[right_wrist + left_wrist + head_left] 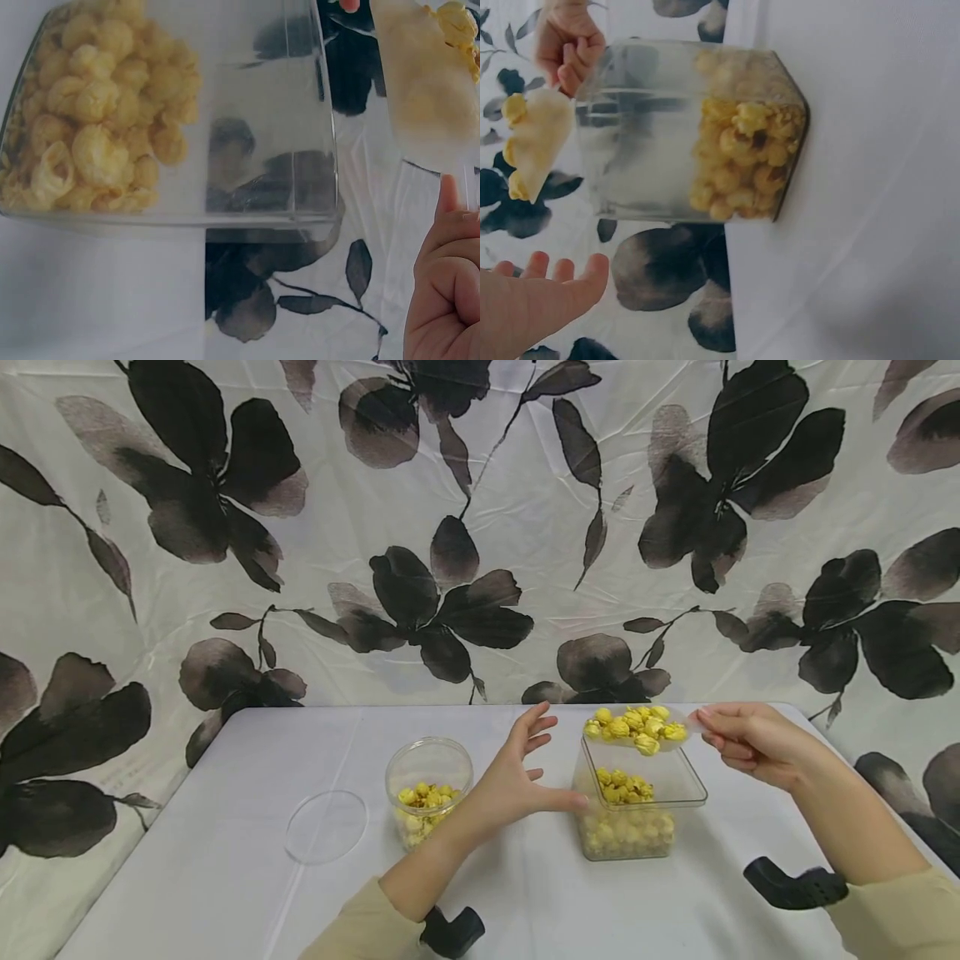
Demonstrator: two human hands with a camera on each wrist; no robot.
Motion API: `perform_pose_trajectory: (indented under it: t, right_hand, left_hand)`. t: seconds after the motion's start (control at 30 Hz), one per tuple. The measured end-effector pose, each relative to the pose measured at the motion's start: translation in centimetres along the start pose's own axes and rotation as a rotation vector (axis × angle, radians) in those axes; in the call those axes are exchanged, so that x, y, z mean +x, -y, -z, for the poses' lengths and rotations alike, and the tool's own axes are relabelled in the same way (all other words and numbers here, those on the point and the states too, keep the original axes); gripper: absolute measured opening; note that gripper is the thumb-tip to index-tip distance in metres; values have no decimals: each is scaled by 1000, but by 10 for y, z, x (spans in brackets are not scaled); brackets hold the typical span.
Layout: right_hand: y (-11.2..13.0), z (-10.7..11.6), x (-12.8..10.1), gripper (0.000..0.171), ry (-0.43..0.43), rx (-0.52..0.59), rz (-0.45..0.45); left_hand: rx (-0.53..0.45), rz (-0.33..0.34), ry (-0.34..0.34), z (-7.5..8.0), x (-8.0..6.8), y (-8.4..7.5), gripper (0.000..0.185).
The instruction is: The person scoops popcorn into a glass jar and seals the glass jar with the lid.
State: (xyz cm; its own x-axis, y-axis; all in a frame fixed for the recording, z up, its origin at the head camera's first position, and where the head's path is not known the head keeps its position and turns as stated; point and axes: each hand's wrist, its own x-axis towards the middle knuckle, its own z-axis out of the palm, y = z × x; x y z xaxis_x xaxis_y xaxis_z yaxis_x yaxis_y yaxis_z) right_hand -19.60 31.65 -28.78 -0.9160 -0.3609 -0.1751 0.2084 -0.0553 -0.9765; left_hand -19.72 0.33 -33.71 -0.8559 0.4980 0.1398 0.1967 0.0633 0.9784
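The right hand [750, 742] pinches the handle of a clear plastic scoop [637, 728] between thumb and curled fingers, holding it level above the far rim of the square clear container [641, 810]. The scoop carries a heap of yellow popcorn [633, 725]. From the right wrist view the scoop's frosted underside [427, 90] hangs beside the container's open mouth [300, 112], not touching it.

The left hand [517, 781] holds nothing; its fingers are spread and straight, the thumb touching or nearly touching the container's near left wall. The container stands upright on the white table [225, 860], roughly half full of popcorn.

Left of that hand stands a round clear jar [428, 789] with a shallow layer of popcorn, and further left its clear round lid [326, 827] lies flat on the table. Behind hangs a white cloth printed with dark flowers [450, 602]. No label or writing is readable on any item.
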Motion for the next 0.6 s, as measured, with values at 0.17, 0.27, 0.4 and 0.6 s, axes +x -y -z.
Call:
perform_pose_trajectory:
  t: [0.17, 0.27, 0.4, 0.6]
  right_hand:
    - [3, -4, 3, 26, 12, 13, 14]
    - [5, -8, 5, 26, 1, 13, 12]
    - [9, -14, 8, 27, -36, -1, -10]
    - [13, -23, 13, 28, -28, -26, -8]
  left_hand:
    - [30, -4, -25, 14, -6, -9, 100]
    - [46, -13, -35, 24, -10, -13, 99]
    - [79, -38, -56, 37, -18, -17, 99]
    - [147, -71, -91, 60, -30, -22, 103]
